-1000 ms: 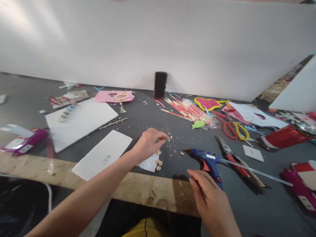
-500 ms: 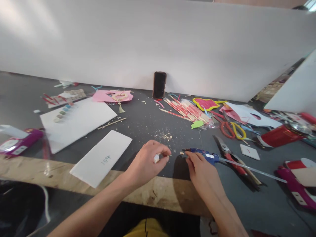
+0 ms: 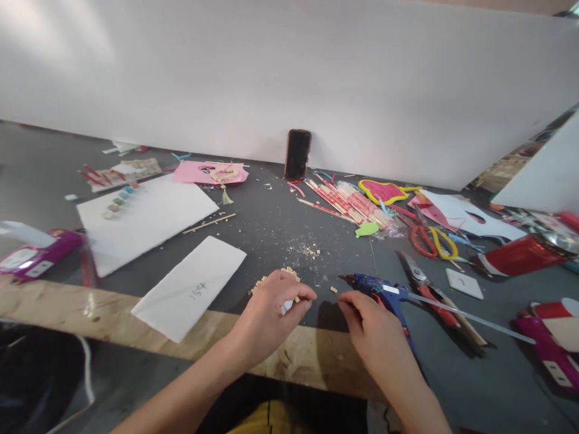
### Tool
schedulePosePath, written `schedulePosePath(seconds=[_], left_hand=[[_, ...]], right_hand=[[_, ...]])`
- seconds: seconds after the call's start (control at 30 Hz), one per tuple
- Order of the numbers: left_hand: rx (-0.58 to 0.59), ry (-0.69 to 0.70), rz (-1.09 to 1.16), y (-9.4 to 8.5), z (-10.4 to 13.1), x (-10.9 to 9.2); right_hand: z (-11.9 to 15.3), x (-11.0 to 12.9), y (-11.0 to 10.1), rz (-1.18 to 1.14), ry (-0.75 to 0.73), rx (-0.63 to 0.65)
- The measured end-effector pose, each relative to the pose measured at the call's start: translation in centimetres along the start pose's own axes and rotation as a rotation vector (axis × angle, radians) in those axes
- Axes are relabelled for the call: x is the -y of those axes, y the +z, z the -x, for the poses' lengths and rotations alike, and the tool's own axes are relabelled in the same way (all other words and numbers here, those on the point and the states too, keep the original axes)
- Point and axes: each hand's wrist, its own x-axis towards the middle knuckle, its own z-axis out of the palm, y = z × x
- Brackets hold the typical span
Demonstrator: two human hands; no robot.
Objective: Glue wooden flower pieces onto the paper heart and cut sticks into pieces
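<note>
My left hand (image 3: 280, 307) is closed in a pinch around a white piece (image 3: 286, 307), mostly hidden by the fingers. Small pale wooden bits (image 3: 289, 274) cluster along its far side, seemingly on the same held object. My right hand (image 3: 371, 322) has its fingers drawn together, with a small wooden piece (image 3: 333, 289) right at the fingertips. Just beyond that hand rests a blue glue gun (image 3: 375, 286), its nozzle pointing left and a long clear glue stick out of its back. Wooden crumbs (image 3: 307, 250) are scattered on the dark table ahead of both hands.
Left lie a white board marked 154 (image 3: 192, 289) and a white sheet (image 3: 149, 223). A phone (image 3: 297, 154) leans on the back panel. Chopsticks (image 3: 344, 202), scissors (image 3: 432, 241), pliers (image 3: 423, 283) and a red can (image 3: 525, 253) occupy the right.
My right hand has drawn back from the nozzle, and the small wooden piece has moved toward me with it. The bit-covered object at my left hand has come into view. The camera has shifted slightly.
</note>
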Motion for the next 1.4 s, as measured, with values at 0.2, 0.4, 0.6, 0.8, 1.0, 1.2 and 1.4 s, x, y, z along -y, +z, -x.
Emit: schedulePosePath(seconds=[0.2, 0.4, 0.6, 0.8, 1.0, 1.2, 1.4], left_hand=[[-0.001, -0.043, 0.053, 0.4, 0.0, 0.1], [-0.016, -0.010, 0.064, 0.9, 0.0, 0.1], [-0.034, 0.002, 0.062, 1.0, 0.2, -0.1], [-0.042, -0.087, 0.052, 1.2, 0.3, -0.1], [-0.039, -0.058, 0.092, 1.6, 0.2, -0.2], [-0.073, -0.102, 0.113, 1.5, 0.2, -0.2], [-0.113, -0.177, 0.221, 1.3, 0.1, -0.4]], right_hand=[[2.7, -3.2, -1.3, 0.228, 0.143, -0.353], [3.3, -5.7, -0.3, 0.333, 0.249, -0.206], [1.6, -6.2, -2.2, 0.188, 0.526, 0.028], [2.9, -6.4, -2.5, -0.779, 0.718, -0.155], [4.2, -4.3, -1.2, -1.593, 0.681, -0.095], [5.1, -2.3, -0.6, -1.516, 0.617, -0.098], [6.7, -1.5, -0.1, -1.244, 0.434, -0.088]])
